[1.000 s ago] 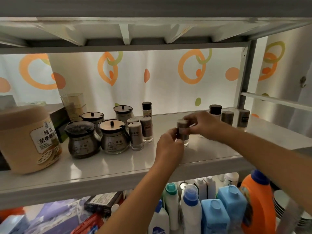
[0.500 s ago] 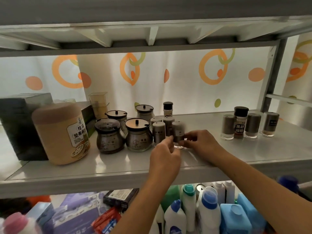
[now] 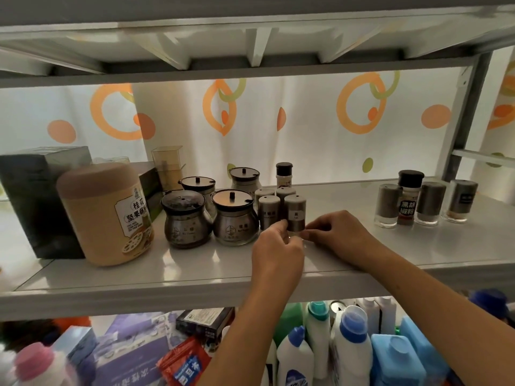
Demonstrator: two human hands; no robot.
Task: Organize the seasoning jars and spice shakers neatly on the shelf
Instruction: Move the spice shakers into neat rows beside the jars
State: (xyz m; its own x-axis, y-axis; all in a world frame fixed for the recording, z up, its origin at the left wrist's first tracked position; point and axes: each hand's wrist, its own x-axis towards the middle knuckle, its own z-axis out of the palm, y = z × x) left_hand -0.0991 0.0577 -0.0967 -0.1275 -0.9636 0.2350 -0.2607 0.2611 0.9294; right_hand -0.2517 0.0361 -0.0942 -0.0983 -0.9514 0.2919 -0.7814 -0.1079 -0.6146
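A grey spice shaker [image 3: 295,213] with a small white label stands on the white shelf [image 3: 195,268], just right of three similar shakers [image 3: 269,211]. My left hand [image 3: 276,246] pinches its base from the left and my right hand [image 3: 337,232] holds its base from the right. Left of the shakers stand several round steel seasoning jars [image 3: 235,217] with dark lids, and a black-capped bottle [image 3: 283,174] stands behind. At the shelf's right end stand three grey shakers [image 3: 430,203] and a black-capped pepper bottle [image 3: 407,196].
A tan canister [image 3: 107,213] and a dark box [image 3: 33,201] fill the shelf's left end, with a clear container [image 3: 167,165] behind. A patterned curtain hangs at the back. Cleaning bottles [image 3: 351,346] and packets crowd the lower shelf. A metal post [image 3: 468,115] rises at the right.
Both hands carried the shaker leftward along the shelf from near the right group and set it beside the left cluster of shakers. The camera view also shifted left.
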